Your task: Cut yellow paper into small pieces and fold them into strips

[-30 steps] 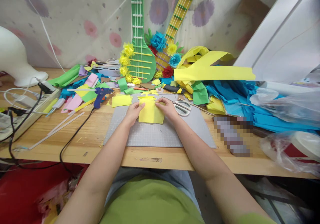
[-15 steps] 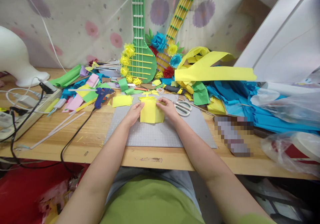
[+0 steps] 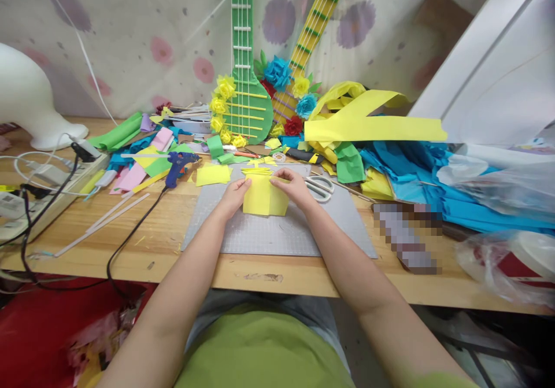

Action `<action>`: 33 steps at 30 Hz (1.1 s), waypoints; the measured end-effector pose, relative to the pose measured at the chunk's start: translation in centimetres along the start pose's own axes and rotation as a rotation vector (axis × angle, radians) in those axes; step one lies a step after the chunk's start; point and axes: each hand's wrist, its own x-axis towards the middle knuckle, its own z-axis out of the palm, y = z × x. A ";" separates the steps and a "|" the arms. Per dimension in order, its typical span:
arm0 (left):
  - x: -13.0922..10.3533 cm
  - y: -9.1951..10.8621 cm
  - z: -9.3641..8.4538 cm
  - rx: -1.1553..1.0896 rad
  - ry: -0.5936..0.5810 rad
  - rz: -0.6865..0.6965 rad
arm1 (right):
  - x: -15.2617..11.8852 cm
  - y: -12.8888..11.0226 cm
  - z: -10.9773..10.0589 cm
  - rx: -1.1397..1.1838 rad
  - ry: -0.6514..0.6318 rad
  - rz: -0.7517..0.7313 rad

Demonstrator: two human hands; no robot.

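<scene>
Between my hands is a folded yellow paper [image 3: 258,197], held above the grey cutting mat [image 3: 260,240]. Its layers show stacked at the top edge, and a flap spreads out on the right. My left hand [image 3: 237,194] pinches the paper's left edge between thumb and fingers. On the other side, my right hand [image 3: 291,185] is closed on the upper right part of the paper. Scissors [image 3: 321,188] with pale handles lie just right of my right hand. A loose yellow paper piece [image 3: 213,174] rests left of the held paper.
A blue glue gun [image 3: 177,168] with a black cord sits at left, near a power strip [image 3: 56,194]. Behind stand a green paper guitar [image 3: 251,110] and a yellow one [image 3: 312,26]. Blue paper [image 3: 403,168] is heaped at right, beyond a pixelated object [image 3: 405,237].
The right flap of the yellow paper has opened slightly wider and flatter. Both hands keep their grip in nearly the same place. The view has shifted a little.
</scene>
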 end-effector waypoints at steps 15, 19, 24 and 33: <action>-0.4 0.5 0.1 -0.037 -0.080 0.020 | 0.9 -1.1 -1.2 -0.184 -0.177 -0.064; -0.3 0.3 -0.1 -0.002 -0.095 0.034 | 0.9 -1.6 -1.8 -0.176 -0.277 -0.079; -0.3 0.3 -0.2 -0.014 -0.116 0.020 | 1.2 -2.2 -1.8 -0.209 -0.320 -0.096; -0.4 0.7 -0.2 -0.144 -0.155 -0.033 | 2.5 -4.1 -0.6 -0.403 -0.314 -0.148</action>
